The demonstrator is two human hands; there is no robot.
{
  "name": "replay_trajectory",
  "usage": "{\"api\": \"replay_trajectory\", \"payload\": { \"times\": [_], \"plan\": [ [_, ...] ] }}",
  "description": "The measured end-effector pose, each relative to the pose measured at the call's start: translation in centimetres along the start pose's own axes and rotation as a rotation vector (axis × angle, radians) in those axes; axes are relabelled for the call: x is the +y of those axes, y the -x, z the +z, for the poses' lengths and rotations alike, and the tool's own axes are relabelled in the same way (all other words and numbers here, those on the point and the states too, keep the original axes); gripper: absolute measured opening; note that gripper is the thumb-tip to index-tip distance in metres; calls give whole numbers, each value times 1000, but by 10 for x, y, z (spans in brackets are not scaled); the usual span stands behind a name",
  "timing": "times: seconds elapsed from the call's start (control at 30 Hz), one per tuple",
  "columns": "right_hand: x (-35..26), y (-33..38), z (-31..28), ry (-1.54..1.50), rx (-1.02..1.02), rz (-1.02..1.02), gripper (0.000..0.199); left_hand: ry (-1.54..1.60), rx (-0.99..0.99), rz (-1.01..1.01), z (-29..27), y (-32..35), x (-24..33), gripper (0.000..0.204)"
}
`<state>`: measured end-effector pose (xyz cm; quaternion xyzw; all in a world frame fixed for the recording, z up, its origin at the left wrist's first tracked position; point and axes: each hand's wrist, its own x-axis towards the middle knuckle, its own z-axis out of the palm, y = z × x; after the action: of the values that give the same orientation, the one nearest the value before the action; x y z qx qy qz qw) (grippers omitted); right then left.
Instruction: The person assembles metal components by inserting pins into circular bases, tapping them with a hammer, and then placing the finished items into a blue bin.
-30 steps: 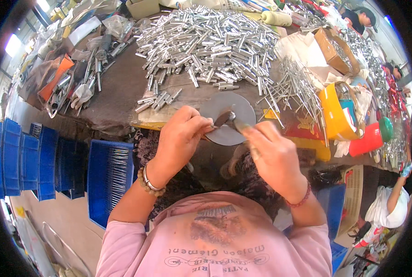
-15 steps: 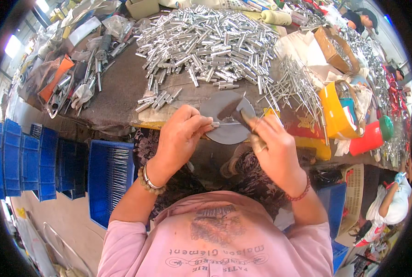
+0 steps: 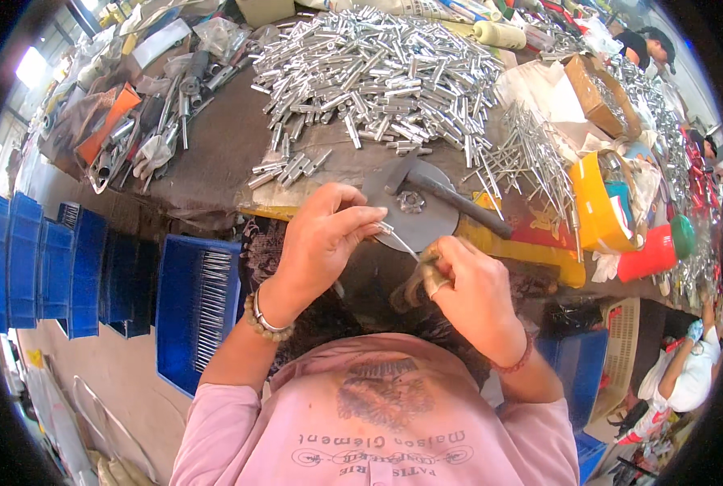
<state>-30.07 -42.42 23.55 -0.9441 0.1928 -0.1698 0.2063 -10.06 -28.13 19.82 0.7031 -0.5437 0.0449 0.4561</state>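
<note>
My left hand pinches a short silver metal sleeve between thumb and fingertips. A thin metal rod runs from the sleeve down to the right, and its other end is in the closed fingers of my right hand. Tan covers wrap some of the right fingers. Just beyond my hands a hammer lies across a round grey metal plate at the table's front edge. A small metal block sits on the plate beside the hammer handle.
A heap of silver sleeves covers the middle of the table, with a few apart in front. Thin rods lie to the right, near a cut yellow container. A blue bin at left holds rods.
The hammer has left my right hand and now rests on the plate. My right hand has come down to the rod's end, and the rod has tilted off the plate toward me.
</note>
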Motion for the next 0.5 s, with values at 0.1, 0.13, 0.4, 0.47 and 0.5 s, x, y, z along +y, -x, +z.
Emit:
{"api": "replay_trajectory", "payload": {
  "times": [0.1, 0.13, 0.4, 0.47, 0.5],
  "plan": [
    [7, 5, 8, -656, -390, 307, 23, 13, 110, -44, 4, 15, 9, 38],
    [3, 4, 6, -657, -390, 307, 23, 59, 164, -101, 7, 24, 12, 42],
    [-14, 11, 13, -1082, -536, 553, 25, 825, 35, -766, 18, 47, 33, 61],
    [-17, 13, 20, -1103, -555, 535, 25, 947, 60, -778, 17, 50, 32, 63],
    [-19, 13, 24, -1084, -552, 519, 25, 947, 81, -778, 15, 51, 31, 65]
  ]
}}
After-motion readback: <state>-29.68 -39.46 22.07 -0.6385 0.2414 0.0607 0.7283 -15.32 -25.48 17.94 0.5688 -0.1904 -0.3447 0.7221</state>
